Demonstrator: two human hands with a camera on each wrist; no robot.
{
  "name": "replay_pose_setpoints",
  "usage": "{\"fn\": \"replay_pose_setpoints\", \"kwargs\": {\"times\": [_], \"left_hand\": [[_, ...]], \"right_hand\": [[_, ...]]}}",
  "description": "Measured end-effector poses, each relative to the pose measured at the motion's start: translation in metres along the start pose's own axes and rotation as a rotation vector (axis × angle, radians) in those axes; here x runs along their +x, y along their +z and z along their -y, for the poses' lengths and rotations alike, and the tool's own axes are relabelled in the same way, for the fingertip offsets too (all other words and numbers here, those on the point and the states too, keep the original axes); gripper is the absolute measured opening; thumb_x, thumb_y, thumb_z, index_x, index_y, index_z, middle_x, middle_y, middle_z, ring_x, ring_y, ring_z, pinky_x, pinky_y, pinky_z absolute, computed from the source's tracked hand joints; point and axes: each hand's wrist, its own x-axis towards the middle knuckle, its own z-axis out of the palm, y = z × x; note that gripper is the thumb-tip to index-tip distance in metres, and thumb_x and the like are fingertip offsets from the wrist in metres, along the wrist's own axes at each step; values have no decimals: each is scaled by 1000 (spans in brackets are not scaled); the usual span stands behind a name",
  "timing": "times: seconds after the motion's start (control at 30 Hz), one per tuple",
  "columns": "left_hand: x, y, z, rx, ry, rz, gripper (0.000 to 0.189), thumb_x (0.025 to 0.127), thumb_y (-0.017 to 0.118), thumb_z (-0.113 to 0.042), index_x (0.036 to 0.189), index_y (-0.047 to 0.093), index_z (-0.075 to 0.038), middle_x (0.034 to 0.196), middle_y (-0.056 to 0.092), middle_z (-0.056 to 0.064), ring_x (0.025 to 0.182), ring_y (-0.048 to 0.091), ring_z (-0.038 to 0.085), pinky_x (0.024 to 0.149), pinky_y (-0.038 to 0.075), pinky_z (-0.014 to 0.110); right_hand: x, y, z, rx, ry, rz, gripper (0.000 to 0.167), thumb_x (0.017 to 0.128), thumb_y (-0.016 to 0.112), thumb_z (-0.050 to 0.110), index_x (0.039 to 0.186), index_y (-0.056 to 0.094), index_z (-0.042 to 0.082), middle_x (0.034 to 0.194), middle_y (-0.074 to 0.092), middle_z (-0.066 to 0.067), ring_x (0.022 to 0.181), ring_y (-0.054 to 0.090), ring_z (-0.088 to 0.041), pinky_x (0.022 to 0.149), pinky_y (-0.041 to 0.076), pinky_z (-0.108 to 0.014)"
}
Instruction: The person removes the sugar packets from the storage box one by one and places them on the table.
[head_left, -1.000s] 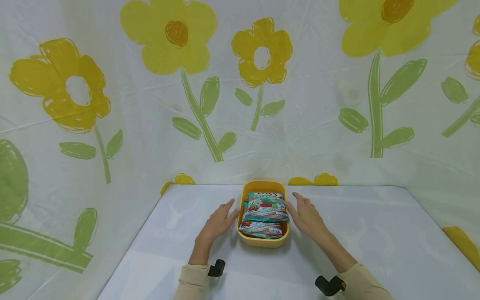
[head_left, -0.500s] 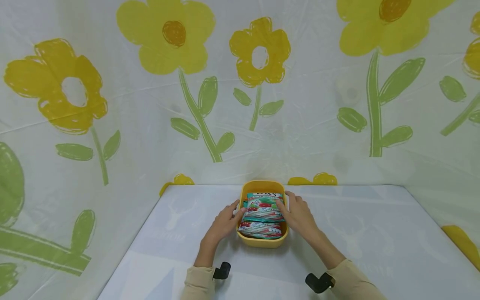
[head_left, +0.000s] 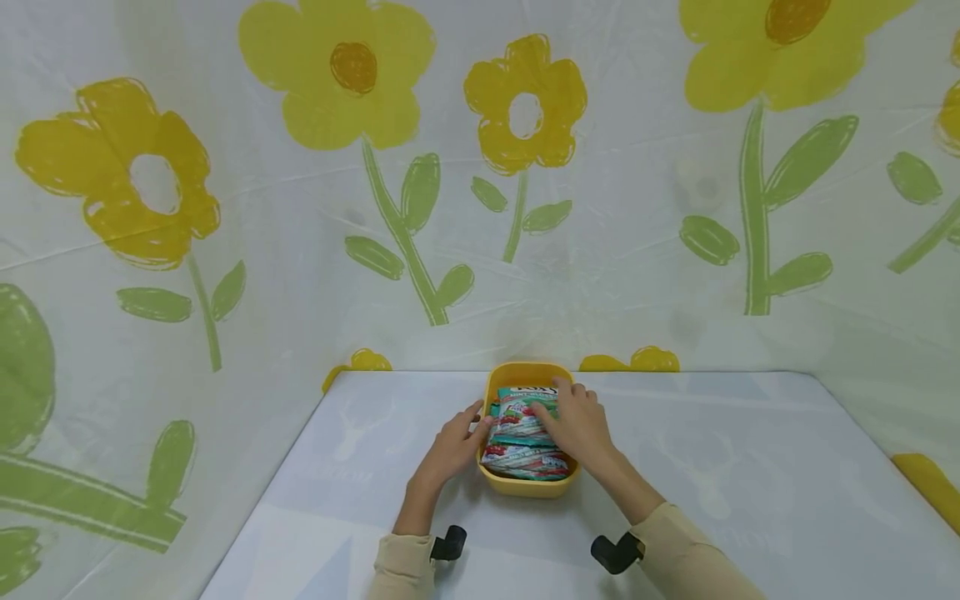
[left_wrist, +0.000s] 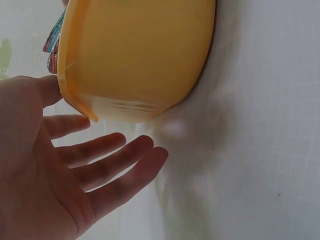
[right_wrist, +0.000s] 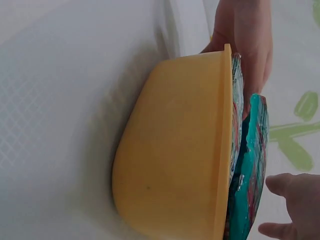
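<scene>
- Packets (head_left: 525, 462), glossy and crinkled, sit in our rounded yellow tub (left_wrist: 145, 50).
- Our left hand (head_left: 453, 443), loosely spread, meets its rim.
- Our right hand (head_left: 582, 427), fingers parted, hovers ungripping.

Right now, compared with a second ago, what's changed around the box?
Your right hand moved left, over the glossy teal plastic packet; your left hand moved right, to the left rim of the rounded yellow plastic box. The box stayed in place.

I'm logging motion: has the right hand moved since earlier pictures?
Yes, leftward: judged against the yellow container, the right hand has gone from beside it to over the top packet.
</scene>
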Motion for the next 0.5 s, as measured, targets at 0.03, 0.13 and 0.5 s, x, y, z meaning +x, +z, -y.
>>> {"fn": "replay_pose_setpoints", "kwargs": {"times": [0.03, 0.13, 0.5], "left_hand": [[0, 0, 0, -5, 4, 1, 58, 104, 42, -44, 151, 37, -10, 140, 53, 22, 114, 62, 38, 96, 53, 55], [1, 0, -1, -15, 8, 5, 56, 104, 42, -40, 151, 37, -10, 140, 53, 23, 115, 62, 39, 96, 53, 54], [1, 1, 3, -66, 8, 16, 53, 106, 37, -36, 152, 35, -10, 128, 63, 18, 100, 66, 24, 83, 58, 41]], "right_hand": [[1, 0, 1, -5, -2, -1, 65, 93, 64, 43, 138, 48, -1, 125, 57, -30, 109, 54, -44, 91, 51, -58], [5, 2, 5, -15, 11, 16, 66, 93, 64, 42, 140, 46, -1, 128, 56, -30, 111, 53, -44, 93, 51, -57], [14, 6, 18, -52, 76, 98, 69, 92, 63, 47, 141, 44, 2, 130, 55, -29, 110, 54, -44, 88, 54, -57]]}}
